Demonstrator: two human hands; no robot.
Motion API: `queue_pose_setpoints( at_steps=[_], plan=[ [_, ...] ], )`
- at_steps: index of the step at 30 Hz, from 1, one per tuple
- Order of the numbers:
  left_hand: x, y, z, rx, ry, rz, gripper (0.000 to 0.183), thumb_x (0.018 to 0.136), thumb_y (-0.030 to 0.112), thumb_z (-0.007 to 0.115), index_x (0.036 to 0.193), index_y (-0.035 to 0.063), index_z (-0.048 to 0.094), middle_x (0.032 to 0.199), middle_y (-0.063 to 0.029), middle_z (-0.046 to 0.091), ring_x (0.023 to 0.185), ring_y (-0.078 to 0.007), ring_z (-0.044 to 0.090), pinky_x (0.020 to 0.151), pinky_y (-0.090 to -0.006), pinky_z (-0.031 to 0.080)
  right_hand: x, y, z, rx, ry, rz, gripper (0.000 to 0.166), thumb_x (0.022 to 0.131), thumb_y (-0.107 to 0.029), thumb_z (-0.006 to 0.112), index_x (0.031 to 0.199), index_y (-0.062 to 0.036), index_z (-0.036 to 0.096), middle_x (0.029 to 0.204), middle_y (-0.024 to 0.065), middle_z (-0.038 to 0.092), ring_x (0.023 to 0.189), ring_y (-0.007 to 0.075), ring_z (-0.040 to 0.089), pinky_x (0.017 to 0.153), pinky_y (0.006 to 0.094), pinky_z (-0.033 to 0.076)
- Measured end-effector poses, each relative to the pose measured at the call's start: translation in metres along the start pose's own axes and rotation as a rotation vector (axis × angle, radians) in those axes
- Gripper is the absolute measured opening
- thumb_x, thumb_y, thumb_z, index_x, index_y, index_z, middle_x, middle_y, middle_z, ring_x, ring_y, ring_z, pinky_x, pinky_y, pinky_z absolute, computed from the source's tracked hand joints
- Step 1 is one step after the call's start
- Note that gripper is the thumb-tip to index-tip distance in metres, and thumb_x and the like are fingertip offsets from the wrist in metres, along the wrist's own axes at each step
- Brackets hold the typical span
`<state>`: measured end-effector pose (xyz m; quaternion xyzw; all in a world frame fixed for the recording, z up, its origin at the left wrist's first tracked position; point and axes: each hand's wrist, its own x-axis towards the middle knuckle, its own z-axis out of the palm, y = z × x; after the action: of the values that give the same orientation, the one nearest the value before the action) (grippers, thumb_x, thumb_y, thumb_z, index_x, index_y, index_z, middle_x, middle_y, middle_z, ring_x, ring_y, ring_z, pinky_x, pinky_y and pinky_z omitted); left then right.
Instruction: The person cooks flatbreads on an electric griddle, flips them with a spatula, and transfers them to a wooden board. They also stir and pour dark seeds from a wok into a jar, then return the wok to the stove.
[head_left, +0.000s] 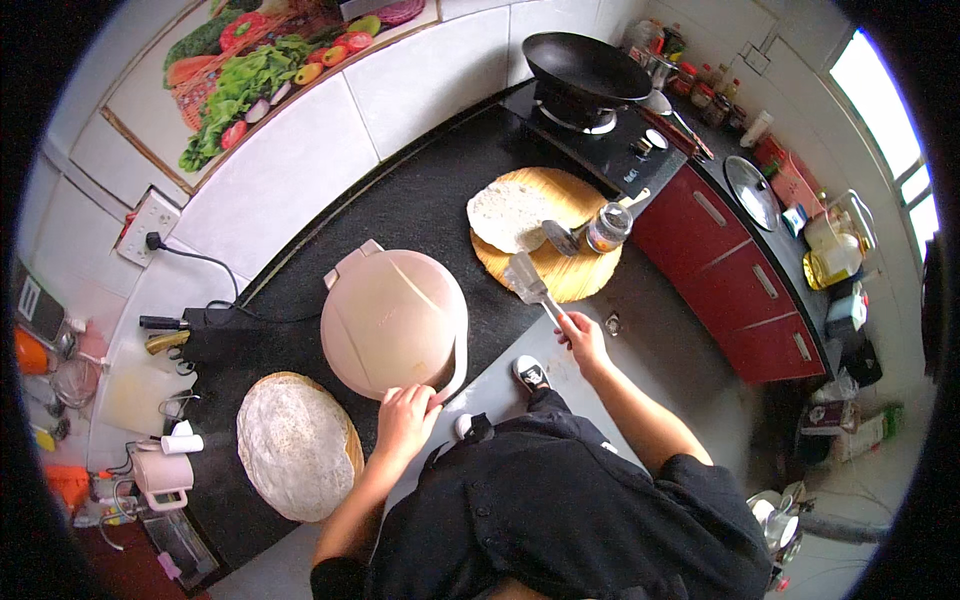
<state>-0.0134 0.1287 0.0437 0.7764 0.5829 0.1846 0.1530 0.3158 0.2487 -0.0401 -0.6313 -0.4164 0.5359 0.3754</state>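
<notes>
My left hand (405, 420) rests with its fingers on the front rim of a closed pink electric griddle (394, 322), near its handle. In my right hand (583, 339) is a metal spatula (529, 277), its blade over the near edge of a round wooden board (577, 281). That board carries a pale flatbread (504, 216), a dark-headed ladle or spoon (560, 237) and an open glass jar (609, 227) with dark contents. Left of the griddle, a large thin round of floured dough (296, 450) covers most of a second wooden board (354, 442).
A black wok (586, 67) sits on the gas stove (630, 169) at the back. The griddle's black cord (202, 259) runs to a wall socket (148, 229). A pink kettle (163, 476) stands at the left; a glass lid (751, 193) and an oil jug (832, 262) are on the right counter.
</notes>
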Motion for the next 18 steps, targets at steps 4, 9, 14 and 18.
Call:
queue_pose_setpoints(
  at_steps=[4, 9, 14, 18],
  plan=[
    [-0.007, 0.003, 0.021, 0.037, 0.066, -0.004, 0.02, 0.078, 0.016, 0.071, 0.09, 0.0062, 0.058, 0.083, -0.0092, 0.061, 0.083, -0.0289, 0.061, 0.082, -0.0423, 0.044, 0.045, 0.005, -0.023, -0.26, -0.019, -0.131, 0.031, 0.096, -0.03, 0.059, 0.101, -0.001, 0.068, 0.077, 0.0012, 0.065, 0.066, 0.0101, 0.055, 0.062, 0.0264, 0.046],
    [-0.015, 0.021, 0.02, 0.064, 0.18, -0.103, 0.031, 0.078, 0.017, 0.072, 0.105, 0.0057, 0.061, 0.102, -0.0104, 0.059, 0.099, -0.0301, 0.057, 0.094, -0.0446, 0.041, 0.092, -0.003, -0.05, -0.648, -0.097, -0.317, 0.035, 0.094, -0.037, 0.06, 0.103, -0.0039, 0.069, 0.08, 0.0091, 0.064, 0.074, 0.0209, 0.061, 0.069, 0.0354, 0.048],
    [-0.024, 0.049, 0.033, 0.061, 0.321, -0.307, 0.032, 0.078, 0.011, 0.071, 0.108, 0.004, 0.061, 0.109, -0.0126, 0.058, 0.106, -0.0327, 0.055, 0.094, -0.0453, 0.04, 0.12, -0.01, -0.063, -0.786, -0.117, -0.524, 0.032, 0.093, -0.033, 0.06, 0.105, -0.0051, 0.066, 0.09, 0.0154, 0.062, 0.086, 0.0346, 0.062, 0.074, 0.0416, 0.049],
    [0.004, 0.089, 0.056, 0.077, 0.433, -0.429, 0.029, 0.078, 0.009, 0.069, 0.105, 0.0039, 0.062, 0.109, -0.0134, 0.059, 0.104, -0.033, 0.056, 0.093, -0.0444, 0.042, 0.129, 0.004, -0.07, -0.716, -0.11, -0.653, 0.031, 0.09, -0.025, 0.064, 0.115, -0.0062, 0.062, 0.096, 0.0157, 0.061, 0.09, 0.0355, 0.061, 0.078, 0.0424, 0.05]
  ],
)
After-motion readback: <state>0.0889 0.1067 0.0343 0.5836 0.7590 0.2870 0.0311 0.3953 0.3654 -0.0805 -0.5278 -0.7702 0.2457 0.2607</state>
